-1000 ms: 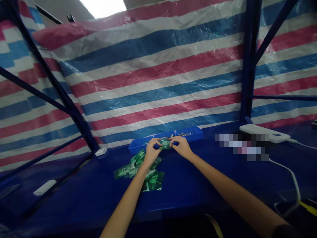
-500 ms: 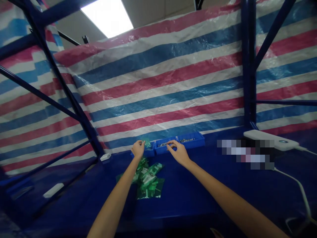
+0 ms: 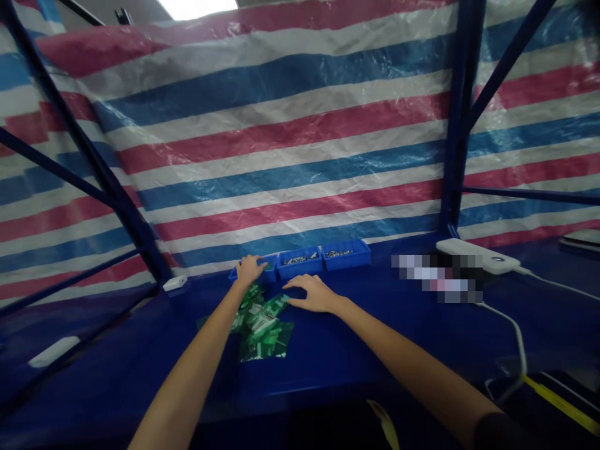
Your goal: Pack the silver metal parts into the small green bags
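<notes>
My left hand (image 3: 249, 270) is over the leftmost blue tray (image 3: 232, 275), its thumb and fingers apart. Something green shows in that tray beside the fingertips. My right hand (image 3: 313, 294) hovers at the right side of a pile of green plastic bags (image 3: 265, 325), thumb and index finger spread with nothing visible between them. The bags hold small pale pieces too blurred to name. Behind my right hand, a middle blue tray (image 3: 294, 271) contains small metal parts (image 3: 300, 257). Another blue tray (image 3: 351, 259) to its right also holds small metal parts.
A white power bank (image 3: 475, 255) with a white cable (image 3: 520, 337) lies at right, near a pixelated patch. Blue metal posts (image 3: 452, 125) frame the blue table (image 3: 347, 350). Striped plastic sheeting (image 3: 281, 144) hangs behind. A small white block (image 3: 175, 284) sits at left.
The view has tilted down and shifted right. My right hand has drawn back from the middle tray towards the bags, its fingers parting. My left hand has lowered over the left tray.
</notes>
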A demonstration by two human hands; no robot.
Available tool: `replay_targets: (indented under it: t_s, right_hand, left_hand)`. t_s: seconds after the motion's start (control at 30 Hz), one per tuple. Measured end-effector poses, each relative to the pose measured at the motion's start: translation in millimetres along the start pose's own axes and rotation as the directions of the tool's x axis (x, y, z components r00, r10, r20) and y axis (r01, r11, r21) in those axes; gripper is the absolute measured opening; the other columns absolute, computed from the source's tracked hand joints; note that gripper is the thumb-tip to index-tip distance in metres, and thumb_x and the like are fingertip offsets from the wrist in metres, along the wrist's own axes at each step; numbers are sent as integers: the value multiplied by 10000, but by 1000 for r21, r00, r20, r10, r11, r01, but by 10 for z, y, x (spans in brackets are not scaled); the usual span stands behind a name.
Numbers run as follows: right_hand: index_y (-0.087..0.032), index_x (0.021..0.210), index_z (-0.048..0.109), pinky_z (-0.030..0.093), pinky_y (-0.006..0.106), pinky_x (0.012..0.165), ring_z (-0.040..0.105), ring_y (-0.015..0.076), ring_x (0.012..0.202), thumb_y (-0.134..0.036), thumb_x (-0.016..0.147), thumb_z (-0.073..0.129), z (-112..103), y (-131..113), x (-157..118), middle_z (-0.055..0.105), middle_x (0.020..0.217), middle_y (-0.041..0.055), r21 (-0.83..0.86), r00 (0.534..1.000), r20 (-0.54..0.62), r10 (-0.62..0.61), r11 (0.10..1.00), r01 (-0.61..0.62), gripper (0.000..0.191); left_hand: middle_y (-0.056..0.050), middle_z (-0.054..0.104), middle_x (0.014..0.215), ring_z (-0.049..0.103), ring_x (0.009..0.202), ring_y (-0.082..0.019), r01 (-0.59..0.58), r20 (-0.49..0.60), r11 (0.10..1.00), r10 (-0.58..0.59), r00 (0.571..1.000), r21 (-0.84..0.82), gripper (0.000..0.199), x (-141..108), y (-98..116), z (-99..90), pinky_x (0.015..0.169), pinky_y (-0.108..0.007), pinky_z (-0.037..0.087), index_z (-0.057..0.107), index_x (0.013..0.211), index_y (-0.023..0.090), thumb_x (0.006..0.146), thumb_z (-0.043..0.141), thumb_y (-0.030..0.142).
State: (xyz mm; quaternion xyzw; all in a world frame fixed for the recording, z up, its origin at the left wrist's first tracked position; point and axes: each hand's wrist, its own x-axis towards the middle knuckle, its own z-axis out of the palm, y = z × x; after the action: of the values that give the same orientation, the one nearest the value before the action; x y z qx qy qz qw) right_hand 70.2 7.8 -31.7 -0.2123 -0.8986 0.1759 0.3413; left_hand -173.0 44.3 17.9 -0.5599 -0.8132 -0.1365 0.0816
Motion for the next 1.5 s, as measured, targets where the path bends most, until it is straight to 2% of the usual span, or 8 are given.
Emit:
replay_targets:
  t_s: [0.13,0.27,0.5,0.77,0.93,1.03,1.17,1.5]
  right_hand:
    - [-294,1108,605,351,402,895,534,223,1066,-474,743,611,30,9,-14,626,1144,27,-15,988,152,-38,999,40,408]
    - [-257,1074,631,380,359,854,571,215,995,-453,741,624,35,35,-1,658,1068,39,-76,990,132,-48,995,58,387]
    - [-196,877,686,415,285,807,614,179,904,-235,777,586,18,62,22,692,941,46,-42,991,80,-108,993,112,147]
    - [-158,769,600,442,251,605,571,143,640,-415,791,503,-38,147,86,620,683,15,450,860,-380,340,880,-149,276]
    - [-182,764,578,418,221,423,492,109,455,-550,701,562,-122,121,90,548,529,-31,751,678,-271,684,591,-295,373]
    - [-198,840,611,470,223,449,578,129,549,-510,650,639,-134,89,97,635,654,-7,795,711,-144,689,508,-331,366]
    - [-199,899,631,533,293,694,649,177,800,-334,585,712,-95,135,133,690,885,27,763,808,-243,537,621,-183,351]
    - [-226,718,674,397,390,943,566,216,1026,-196,737,554,-222,64,42,669,1013,38,203,784,-599,162,978,-47,125]
  left_hand:
    - [-133,633,1059,479,1109,-341,-50,-46,999,49,998,-15,421,-155,154,-30,933,-477,318,694,913,203,815,423,511]
    - [-88,613,1037,510,1028,-274,-202,-417,947,83,905,-250,265,-430,483,-142,877,-435,368,667,903,221,827,454,360]
    - [-20,593,816,547,770,-134,-666,-574,574,372,730,-475,160,-930,940,-185,757,-272,427,612,794,189,829,460,222]
    - [-24,614,835,558,731,-132,-460,-386,557,253,887,-692,230,-995,808,44,711,-260,441,606,884,189,802,525,387]
    - [6,585,619,552,575,-127,-236,-95,428,326,941,-873,333,-962,806,136,566,-242,438,606,809,157,667,655,455]
    - [-2,597,616,548,555,-122,-240,-123,374,310,943,-896,289,-925,786,160,558,-246,442,603,714,153,657,661,431]
    - [-28,639,736,570,649,-135,-306,-275,388,136,952,-869,238,-874,736,120,622,-258,459,626,735,164,680,641,394]
    - [-56,595,1058,518,1064,-207,-589,-515,534,300,803,-607,129,-982,753,-12,923,-359,389,665,810,221,705,663,297]
